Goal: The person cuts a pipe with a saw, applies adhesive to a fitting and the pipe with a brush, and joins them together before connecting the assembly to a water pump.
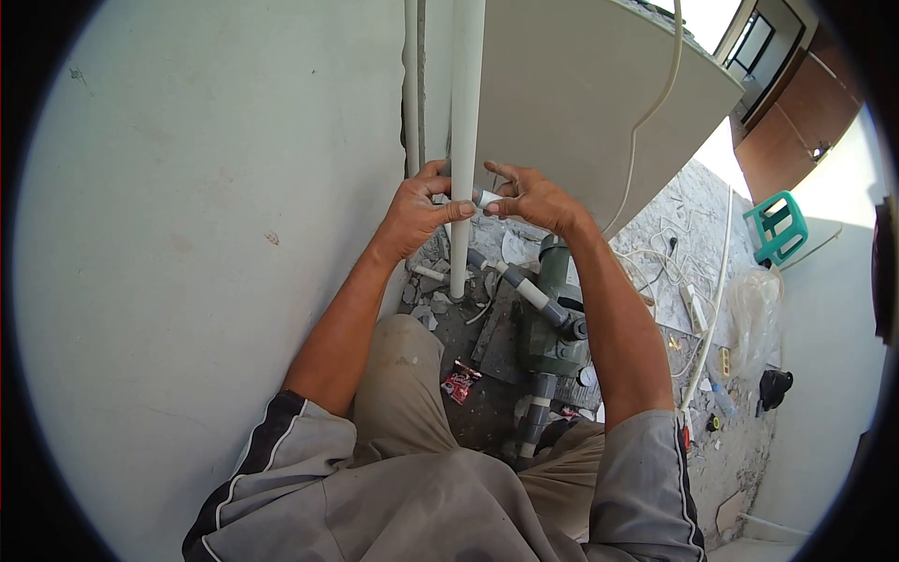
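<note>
Upright in front of me stands a thick white pipe (465, 103). My left hand (419, 208) is at its left side, thumb across the front of the pipe and fingers curled behind it, around a grey fitting partly hidden by the pipe. To the right of the pipe, my right hand (534, 199) pinches a short white pipe piece (489, 199) between thumb and fingers, with its index finger raised. The piece has a grey-blue end close to the thick pipe. Below the hands, a grey and white pipe (526, 288) runs down to a green pump (551, 328).
A wall (206, 187) rises at the left, with a thinner pipe in its groove. Behind stands a pale partition (581, 94). Rubble, cables and a red wrapper (461, 382) lie on the floor. Farther right are a green stool (777, 228) and clear plastic (752, 314).
</note>
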### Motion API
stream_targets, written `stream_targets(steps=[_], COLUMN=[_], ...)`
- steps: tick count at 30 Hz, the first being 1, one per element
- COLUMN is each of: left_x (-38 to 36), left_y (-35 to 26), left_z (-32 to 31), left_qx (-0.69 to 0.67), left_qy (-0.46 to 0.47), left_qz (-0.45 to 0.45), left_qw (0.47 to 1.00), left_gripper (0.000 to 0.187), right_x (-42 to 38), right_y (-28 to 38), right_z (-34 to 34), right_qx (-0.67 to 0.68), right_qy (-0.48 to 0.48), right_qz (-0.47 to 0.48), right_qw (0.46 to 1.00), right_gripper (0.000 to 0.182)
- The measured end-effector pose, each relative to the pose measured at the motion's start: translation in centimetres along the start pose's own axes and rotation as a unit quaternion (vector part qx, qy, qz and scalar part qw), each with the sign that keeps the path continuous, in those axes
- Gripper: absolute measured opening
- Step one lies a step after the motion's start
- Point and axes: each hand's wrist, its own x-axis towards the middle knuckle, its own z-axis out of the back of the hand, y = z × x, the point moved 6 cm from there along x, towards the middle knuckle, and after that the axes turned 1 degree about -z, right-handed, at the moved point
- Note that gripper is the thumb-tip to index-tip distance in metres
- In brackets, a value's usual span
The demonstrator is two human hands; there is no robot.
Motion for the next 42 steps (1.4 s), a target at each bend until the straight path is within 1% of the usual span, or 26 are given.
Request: stream_targets(steps=[2,3,5,8,9,12,13,16,18,19,20,22,25,28,31,32,34,35,37,39,40,41,42], left_x=[-0.2,-0.3,-0.2,-0.1,-0.1,-0.6,-0.8,-1.2,-1.5,-1.9,-2.3,-3.0,-4.2,-5.6,-6.5,-6.8,-7.8,-8.5,-10.2,-11.7,-12.4,-12.9,-13.3], left_y=[0.0,-0.2,-0.8,-1.2,-1.0,-1.0,-1.3,-2.4,-2.0,-1.6,-1.3,-0.3,1.1,2.1,2.1,3.4,8.0,9.8,13.1,15.9,17.3,18.7,20.2], left_z=[0.2,0.1,-0.4,-1.3,-1.4,-1.2,-1.0,0.1,1.1,1.6,2.0,2.5,3.5,4.1,2.9,2.9,2.9,2.6,1.5,-0.2,-1.3,-2.3,-3.1], left_qx=[0.017,0.027,0.035,0.036,0.038,0.061,0.072,0.051,0.062,0.067,0.066,0.063,0.077,0.158,0.074,0.029,-0.063,-0.121,-0.235,-0.368,-0.432,-0.462,-0.490], left_qy=[-0.020,-0.026,-0.039,-0.050,-0.054,-0.051,-0.047,-0.071,-0.078,-0.081,-0.082,-0.084,-0.108,-0.154,-0.163,-0.150,-0.123,-0.132,-0.150,-0.173,-0.183,-0.196,-0.202], left_qz=[-0.013,-0.021,-0.036,-0.048,-0.054,-0.053,-0.051,-0.096,-0.062,-0.042,-0.043,-0.045,-0.088,-0.048,-0.022,0.001,0.048,0.082,0.148,0.183,0.201,0.220,0.225], left_qw=[1.000,0.999,0.998,0.997,0.996,0.995,0.995,0.992,0.993,0.994,0.993,0.993,0.987,0.974,0.984,0.988,0.989,0.980,0.949,0.895,0.860,0.836,0.818], left_gripper=[0.034,0.033,0.034,0.035,0.035,0.032,0.030,0.022,0.013,0.013,0.012,0.013,0.014,0.028,0.038,0.039,0.041,0.042,0.042,0.036,0.033,0.028,0.028], right_x=[0.1,-0.4,-2.4,-2.7,-2.6,-1.5,-1.3,-1.1,-1.0,-0.9,-0.9,-1.0,-1.5,-1.8,-1.5,-1.5,-1.6,-1.7,-1.7,-1.5,-1.5,-1.4,-1.3], right_y=[0.7,2.0,6.5,11.2,11.7,11.0,10.8,10.2,10.1,10.1,10.1,10.0,10.4,10.7,10.8,10.7,10.7,10.8,10.9,11.0,11.0,11.1,11.2], right_z=[0.8,0.9,0.9,-2.1,-2.6,-3.2,-3.4,-2.9,-2.2,-2.2,-2.2,-2.4,-2.4,-2.7,-2.6,-2.6,-2.6,-2.7,-2.9,-2.9,-3.0,-3.1,-3.1], right_qx=[-0.043,0.048,0.224,0.203,0.132,0.247,0.246,0.239,0.232,0.230,0.227,0.217,0.194,0.184,0.185,0.191,0.193,0.191,0.189,0.189,0.187,0.185,0.183], right_qy=[-0.136,-0.177,-0.254,-0.231,-0.234,-0.203,-0.206,-0.218,-0.229,-0.234,-0.239,-0.246,-0.247,-0.241,-0.245,-0.246,-0.250,-0.253,-0.259,-0.266,-0.268,-0.270,-0.271], right_qz=[0.069,0.096,0.149,0.167,0.131,0.129,0.129,0.134,0.144,0.151,0.156,0.162,0.158,0.145,0.149,0.155,0.164,0.166,0.169,0.172,0.174,0.176,0.179], right_qw=[0.987,0.978,0.929,0.937,0.954,0.939,0.938,0.937,0.934,0.933,0.931,0.931,0.936,0.942,0.940,0.938,0.934,0.934,0.932,0.929,0.929,0.928,0.928], right_gripper=[0.077,0.075,0.071,0.067,0.058,0.053,0.052,0.050,0.050,0.047,0.045,0.044,0.047,0.050,0.049,0.049,0.048,0.048,0.049,0.050,0.050,0.050,0.050])
